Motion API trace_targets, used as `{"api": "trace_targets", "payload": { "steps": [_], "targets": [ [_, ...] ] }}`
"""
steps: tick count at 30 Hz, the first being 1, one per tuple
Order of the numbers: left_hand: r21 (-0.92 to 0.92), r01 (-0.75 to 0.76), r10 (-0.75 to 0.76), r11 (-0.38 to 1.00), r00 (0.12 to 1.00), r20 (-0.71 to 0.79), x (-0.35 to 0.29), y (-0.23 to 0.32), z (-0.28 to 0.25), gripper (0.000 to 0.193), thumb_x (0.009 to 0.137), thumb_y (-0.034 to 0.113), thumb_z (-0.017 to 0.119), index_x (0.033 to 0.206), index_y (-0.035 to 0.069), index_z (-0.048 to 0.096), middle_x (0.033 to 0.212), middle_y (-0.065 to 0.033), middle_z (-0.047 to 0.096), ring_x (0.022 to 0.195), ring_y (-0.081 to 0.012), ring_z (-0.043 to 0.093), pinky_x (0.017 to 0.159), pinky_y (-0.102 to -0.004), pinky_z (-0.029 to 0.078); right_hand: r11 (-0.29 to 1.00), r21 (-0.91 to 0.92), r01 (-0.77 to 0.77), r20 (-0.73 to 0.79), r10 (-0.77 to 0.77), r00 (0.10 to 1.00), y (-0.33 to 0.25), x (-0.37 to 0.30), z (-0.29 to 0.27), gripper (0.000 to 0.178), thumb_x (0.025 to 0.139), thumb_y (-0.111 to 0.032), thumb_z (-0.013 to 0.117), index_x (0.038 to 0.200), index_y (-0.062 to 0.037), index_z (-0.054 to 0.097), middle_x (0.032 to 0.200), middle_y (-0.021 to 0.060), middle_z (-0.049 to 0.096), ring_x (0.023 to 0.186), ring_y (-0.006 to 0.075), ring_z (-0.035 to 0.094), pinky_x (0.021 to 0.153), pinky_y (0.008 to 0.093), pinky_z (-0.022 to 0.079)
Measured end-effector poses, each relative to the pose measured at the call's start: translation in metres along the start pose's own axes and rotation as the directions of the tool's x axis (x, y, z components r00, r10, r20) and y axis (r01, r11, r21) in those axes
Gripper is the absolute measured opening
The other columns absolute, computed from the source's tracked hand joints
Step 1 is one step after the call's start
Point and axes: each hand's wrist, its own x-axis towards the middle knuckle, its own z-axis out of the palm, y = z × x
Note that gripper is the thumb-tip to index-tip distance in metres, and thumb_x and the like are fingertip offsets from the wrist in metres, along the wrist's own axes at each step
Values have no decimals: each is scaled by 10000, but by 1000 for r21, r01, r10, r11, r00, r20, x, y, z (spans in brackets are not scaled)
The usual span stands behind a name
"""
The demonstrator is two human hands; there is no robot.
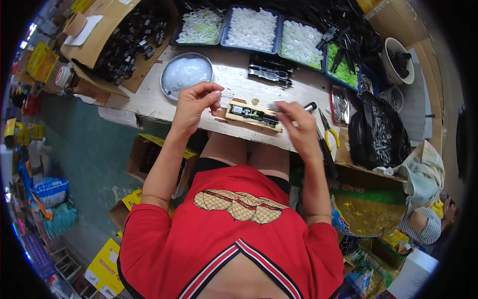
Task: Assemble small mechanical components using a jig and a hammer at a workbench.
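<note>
A long black mechanism (254, 115) with pale and green small parts lies in a wooden holder (232, 116) at the table's front edge. Beyond the holder's left end, my left hand (193, 108) is raised, thumb and index fingertips together; anything between them is too small to see. My right hand (299, 125) hovers at the holder's right end with curled fingers, slightly blurred. A greyish smear shows at its fingertips, and I cannot make out what it is. Left of the holder stands a round dish of whitish grease (186, 74).
Blue trays of white rings (252, 27), discs and green parts line the back. Black assemblies (270, 71) lie mid-table. Yellow-handled pliers (329, 133) and a black bag of metal parts (381, 133) lie on the right. A carton of black parts (134, 45) stands left.
</note>
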Motion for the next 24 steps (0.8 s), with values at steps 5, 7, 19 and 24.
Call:
{"api": "trace_targets", "payload": {
  "steps": [5, 7, 19, 24],
  "targets": [
    [-119, 100, -92, 988, 993, 73, -2, -8, 18, 153, 819, 64, 613, 939, -29, 625, 701, -52, 604, 593, -87, 568, 470, -202, 468, 987, -117, 112, 19, -111, 994, -12, 10, 22, 185, 751, -50, 646, 931, -26, 611, 750, 95, 578, 677, 235, 544, 605, 320, 408],
    [-125, 114, -105, 985, 991, 81, -2, -10, 20, 153, 816, 61, 616, 937, -31, 625, 710, -56, 607, 595, -89, 570, 469, -204, 470, 975, -175, 133, 43, -127, 991, -13, 10, 24, 190, 749, -78, 651, 932, -40, 613, 733, 80, 571, 674, 227, 532, 616, 322, 382],
    [-147, 154, -145, 977, 987, 71, -3, -11, 28, 137, 799, 50, 629, 910, -30, 632, 699, -55, 609, 555, -87, 564, 442, -204, 471, 935, -280, 218, 22, -221, 975, -12, 9, 28, 193, 738, -99, 655, 923, -64, 613, 719, 41, 569, 665, 193, 527, 592, 315, 333],
    [-134, 221, -215, 966, 975, 58, -2, -11, 30, 117, 795, 43, 625, 888, -28, 631, 682, -49, 600, 523, -82, 560, 413, -195, 462, 853, -434, 289, 38, -303, 952, -12, 6, 32, 187, 733, -78, 608, 919, -86, 593, 725, 19, 547, 670, 168, 508, 617, 313, 321]
  ]
}}
